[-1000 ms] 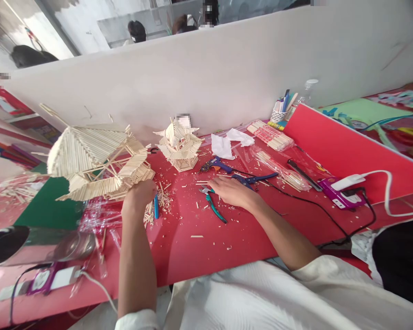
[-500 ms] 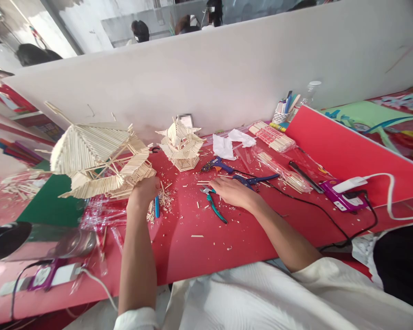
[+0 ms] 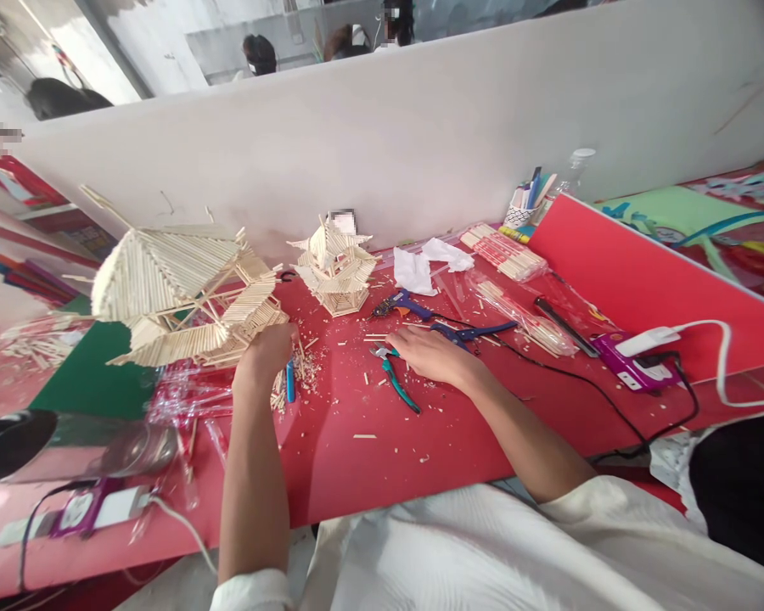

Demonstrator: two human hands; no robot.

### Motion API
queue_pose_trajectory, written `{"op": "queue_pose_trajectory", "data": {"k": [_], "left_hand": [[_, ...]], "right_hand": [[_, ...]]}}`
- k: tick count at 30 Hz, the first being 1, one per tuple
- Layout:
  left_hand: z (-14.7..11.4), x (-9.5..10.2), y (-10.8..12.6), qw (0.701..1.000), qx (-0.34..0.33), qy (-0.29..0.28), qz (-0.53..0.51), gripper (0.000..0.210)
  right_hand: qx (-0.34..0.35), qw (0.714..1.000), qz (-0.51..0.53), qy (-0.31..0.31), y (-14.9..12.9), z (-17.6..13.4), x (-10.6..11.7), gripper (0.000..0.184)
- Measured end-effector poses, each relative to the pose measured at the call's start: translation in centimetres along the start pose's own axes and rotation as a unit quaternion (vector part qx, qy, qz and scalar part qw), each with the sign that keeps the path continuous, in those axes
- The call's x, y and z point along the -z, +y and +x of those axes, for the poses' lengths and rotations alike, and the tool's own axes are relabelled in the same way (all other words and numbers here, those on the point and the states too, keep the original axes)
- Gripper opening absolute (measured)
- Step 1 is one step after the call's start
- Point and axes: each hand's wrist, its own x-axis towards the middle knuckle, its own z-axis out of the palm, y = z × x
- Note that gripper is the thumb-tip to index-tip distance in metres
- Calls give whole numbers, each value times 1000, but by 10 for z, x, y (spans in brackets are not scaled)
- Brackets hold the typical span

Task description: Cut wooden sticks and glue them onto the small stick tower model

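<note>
My left hand [image 3: 266, 352] is closed at the right lower edge of a large pavilion model [image 3: 171, 271] built from thin wooden sticks. The model sits tilted, and my fingertips are hidden behind the hand. My right hand [image 3: 429, 352] is low over the table, its fingers bent together beside short wooden sticks [image 3: 375, 338]. What it pinches is hidden. Green-handled cutters [image 3: 398, 386] lie partly under its fingers. Just beyond are a blue hot glue gun [image 3: 407, 305] and blue-handled pliers [image 3: 462, 333]. A blue tool [image 3: 290, 382] lies beside my left wrist among stick offcuts.
A smaller stick pagoda [image 3: 334, 267] stands at the back centre. Packs of sticks [image 3: 502, 252], white tissue [image 3: 413, 271] and a purple power socket [image 3: 633, 361] with cables lie to the right. A red board [image 3: 649, 288] leans there. A clear bottle [image 3: 102, 445] lies at left.
My left hand and the large pavilion model sit very slightly further left in the picture. My right hand and the tools around it stay in place.
</note>
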Motion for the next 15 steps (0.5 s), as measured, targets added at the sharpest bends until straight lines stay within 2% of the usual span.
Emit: {"op": "queue_pose_trajectory", "data": {"k": [4,9,12,15], "left_hand": [[4,4,4,998,-41,37,-13,29],[-1,14,12,998,-9,36,-54,16],[-3,14,9,997,-8,30,-69,22],[-1,9,4,998,2,4,-55,37]], "right_hand": [[0,1000,4,-6,0,0,0,44],[3,1000,7,-8,1,1,-1,50],[2,1000,13,-8,1,2,-1,53],[0,1000,13,-14,1,2,-1,55]]}}
